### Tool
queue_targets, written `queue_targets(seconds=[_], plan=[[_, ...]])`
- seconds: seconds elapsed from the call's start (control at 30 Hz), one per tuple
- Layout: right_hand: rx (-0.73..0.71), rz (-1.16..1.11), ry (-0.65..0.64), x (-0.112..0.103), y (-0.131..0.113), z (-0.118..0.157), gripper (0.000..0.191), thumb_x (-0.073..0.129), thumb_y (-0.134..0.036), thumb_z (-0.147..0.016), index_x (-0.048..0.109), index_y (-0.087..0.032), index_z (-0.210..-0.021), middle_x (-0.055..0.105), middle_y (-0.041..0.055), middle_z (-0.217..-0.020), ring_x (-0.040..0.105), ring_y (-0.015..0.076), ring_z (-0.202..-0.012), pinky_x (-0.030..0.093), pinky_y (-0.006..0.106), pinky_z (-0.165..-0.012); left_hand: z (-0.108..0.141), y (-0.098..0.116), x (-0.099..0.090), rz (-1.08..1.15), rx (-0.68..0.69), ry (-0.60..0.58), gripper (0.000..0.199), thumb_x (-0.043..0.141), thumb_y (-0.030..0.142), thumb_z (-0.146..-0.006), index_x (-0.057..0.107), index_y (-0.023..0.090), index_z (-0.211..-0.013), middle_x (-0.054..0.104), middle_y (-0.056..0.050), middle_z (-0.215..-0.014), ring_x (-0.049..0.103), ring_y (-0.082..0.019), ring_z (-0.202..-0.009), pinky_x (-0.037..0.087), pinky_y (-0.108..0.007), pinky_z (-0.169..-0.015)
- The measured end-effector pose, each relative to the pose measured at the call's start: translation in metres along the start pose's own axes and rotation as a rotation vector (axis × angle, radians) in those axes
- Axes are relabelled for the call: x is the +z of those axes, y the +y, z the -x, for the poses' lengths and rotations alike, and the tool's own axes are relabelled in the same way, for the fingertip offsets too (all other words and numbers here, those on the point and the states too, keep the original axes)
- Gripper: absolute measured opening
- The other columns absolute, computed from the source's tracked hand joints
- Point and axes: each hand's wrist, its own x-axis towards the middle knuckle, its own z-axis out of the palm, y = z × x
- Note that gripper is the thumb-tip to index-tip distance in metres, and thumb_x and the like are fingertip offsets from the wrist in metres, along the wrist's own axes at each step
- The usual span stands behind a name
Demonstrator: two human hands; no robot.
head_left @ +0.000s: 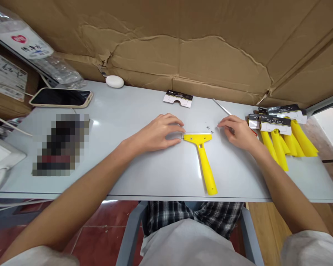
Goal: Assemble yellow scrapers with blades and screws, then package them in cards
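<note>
A yellow-handled scraper [207, 168] lies on the table, its metal blade edge facing away from me. My left hand [163, 133] is beside the left end of its head, fingers apart, fingertips at or just short of the blade end. To the right, my right hand [238, 133] has its fingers curled, thumb and fingertips close together; what they pinch is too small to tell. A thin metal shaft [222, 106] runs under or into this hand, and a red bit shows beyond the wrist. Several tiny metal pieces [209, 128], apparently screws, lie between the scraper head and my right hand.
At right several yellow scrapers [280, 151] with black-and-white cards [276, 125] lie in a pile. A similar card [178, 99] lies at the back. Further left are a white oval object [114, 81], a phone [61, 98], a plastic bottle [36, 48] and a blurred-out item. Cardboard [183, 55] walls the back.
</note>
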Motion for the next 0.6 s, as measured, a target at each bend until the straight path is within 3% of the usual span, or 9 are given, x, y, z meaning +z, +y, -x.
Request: queue_targets(seconds=[0.17, 0.6], plan=[[0.025, -0.012, 0.010, 0.008, 0.005, 0.006, 0.030, 0.054, -0.016, -0.098, 0.081, -0.023, -0.112, 0.076, 0.0097, -0.112, 0.072, 0.0277, -0.103, 0.057, 0.046, -0.093, -0.001, -0.003, 0.000, 0.008, -0.024, -0.010, 0.033, 0.065, 0.039, -0.101, 0.080, 0.022, -0.124, 0.074, -0.011, -0.137, 0.064, -0.031, -0.131, 0.046, -0.049, -0.116], [-0.009, -0.020, -0.017, 0.020, -0.008, 0.006, 0.025, 0.061, -0.023, -0.102, 0.083, -0.024, -0.113, 0.074, 0.0118, -0.110, 0.068, 0.0289, -0.103, 0.054, 0.046, -0.094, -0.002, -0.002, -0.004, -0.015, -0.078, -0.055, 0.036, 0.063, 0.041, -0.099, 0.081, 0.024, -0.125, 0.075, -0.011, -0.135, 0.066, -0.032, -0.128, 0.047, -0.051, -0.115]])
